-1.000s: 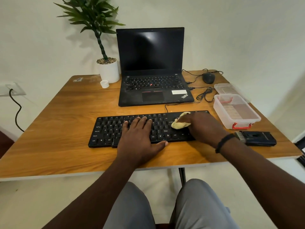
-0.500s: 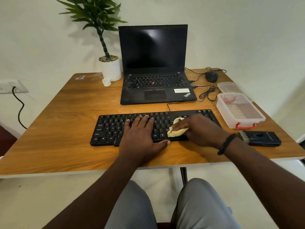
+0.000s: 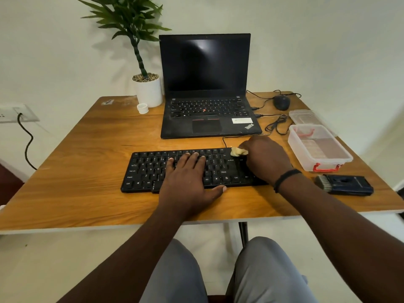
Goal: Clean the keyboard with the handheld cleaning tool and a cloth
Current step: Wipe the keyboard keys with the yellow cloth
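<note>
Keyboard [image 3: 153, 171] lying at table [image 3: 76, 182] centre. Left hand [image 3: 188, 178] resting flat on keys, fingers straight, pointing 12 o'clock. Right hand [image 3: 265, 158] pinching yellow cloth [image 3: 238, 151], pressing it on keyboard's top right corner. Cleaning tool [image 3: 345, 184] lying at 3 o'clock from keyboard, clear box [image 3: 317, 147] at 12 o'clock from tool.

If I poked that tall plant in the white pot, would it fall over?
Maybe. The plant stands high on a thin stem above a narrow white pot, so it looks top-heavy. The pebbles in the pot probably add weight low down, so a light poke would likely only wobble it. The pot also sits beside the laptop, which might catch it.
</note>
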